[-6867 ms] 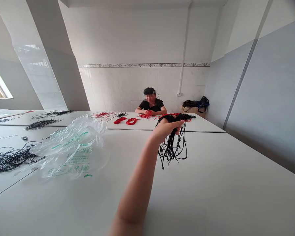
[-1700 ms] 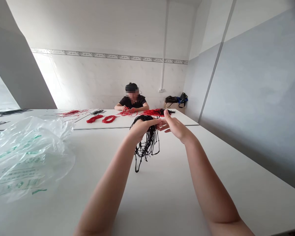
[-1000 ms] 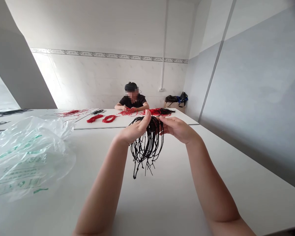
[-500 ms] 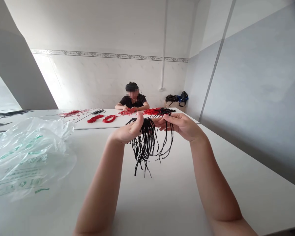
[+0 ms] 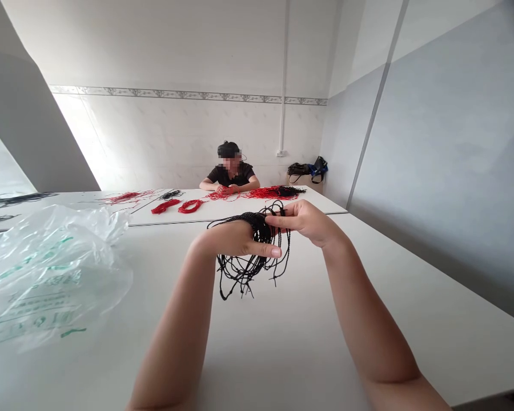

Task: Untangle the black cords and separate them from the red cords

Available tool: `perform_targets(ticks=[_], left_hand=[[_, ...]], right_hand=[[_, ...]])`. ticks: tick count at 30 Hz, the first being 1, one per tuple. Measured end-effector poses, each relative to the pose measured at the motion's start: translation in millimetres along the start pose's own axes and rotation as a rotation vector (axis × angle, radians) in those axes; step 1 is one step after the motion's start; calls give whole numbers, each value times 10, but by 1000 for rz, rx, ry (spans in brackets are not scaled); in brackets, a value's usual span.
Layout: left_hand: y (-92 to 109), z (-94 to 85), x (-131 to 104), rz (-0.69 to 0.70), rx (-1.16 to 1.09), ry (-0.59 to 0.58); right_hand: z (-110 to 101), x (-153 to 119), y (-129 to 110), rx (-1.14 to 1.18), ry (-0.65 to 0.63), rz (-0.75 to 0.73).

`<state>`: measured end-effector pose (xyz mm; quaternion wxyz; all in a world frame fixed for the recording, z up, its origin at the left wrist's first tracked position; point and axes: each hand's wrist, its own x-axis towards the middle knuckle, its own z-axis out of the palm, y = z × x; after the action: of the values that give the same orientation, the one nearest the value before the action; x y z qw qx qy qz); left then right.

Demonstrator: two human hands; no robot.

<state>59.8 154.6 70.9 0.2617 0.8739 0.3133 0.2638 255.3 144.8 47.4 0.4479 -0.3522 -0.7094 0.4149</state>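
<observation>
A bundle of thin black braided cords [image 5: 240, 265] hangs in loops above the white table, its knotted loose ends dangling below. My left hand [image 5: 233, 238] carries the bundle, with the cords draped over it and the thumb stretched out to the right across the front. The other left fingers are hidden behind the cords. Close beside it, my right hand [image 5: 305, 221] pinches a few of the loops between thumb and fingers at the bundle's right side.
A clear plastic bag with green print [image 5: 55, 274] lies at the left of the white table [image 5: 282, 348]. Farther back are red cord coils [image 5: 191, 206], loose red cords [image 5: 126, 197] and a red-and-black pile [image 5: 274, 193]. A person [image 5: 231, 171] sits opposite, hands on red cords.
My left hand has turned, its thumb swinging from upright to pointing right. My right hand has moved slightly left, closer to the bundle, and the hanging ends have swung up a little.
</observation>
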Motion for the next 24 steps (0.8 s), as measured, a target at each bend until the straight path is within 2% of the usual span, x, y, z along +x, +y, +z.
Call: perform_targets(ticks=[4,7,10,16,20,22,24], left_hand=[[-34,-47,-10,29,8,-44],[-72,-89,-22,89,-97,-115],[-101,-108,-27,124,-249,-135],[-234,-125,-31,122,-445,-61],[-285,-122,-30,27,-513,-15],[-274,-112,-24,23,-491,-3],[-252,-99,-14,26,-475,68]], right_hand=[[-64,-2,14,150,-13,-18],[-112,-7,27,242,-2,-27],[-130,-18,29,244,-69,-25],[-102,-49,-2,126,-222,-21],[-56,-48,-22,109,-230,11],[-23,-33,-16,124,-236,5],[8,-13,-2,156,-243,-3]])
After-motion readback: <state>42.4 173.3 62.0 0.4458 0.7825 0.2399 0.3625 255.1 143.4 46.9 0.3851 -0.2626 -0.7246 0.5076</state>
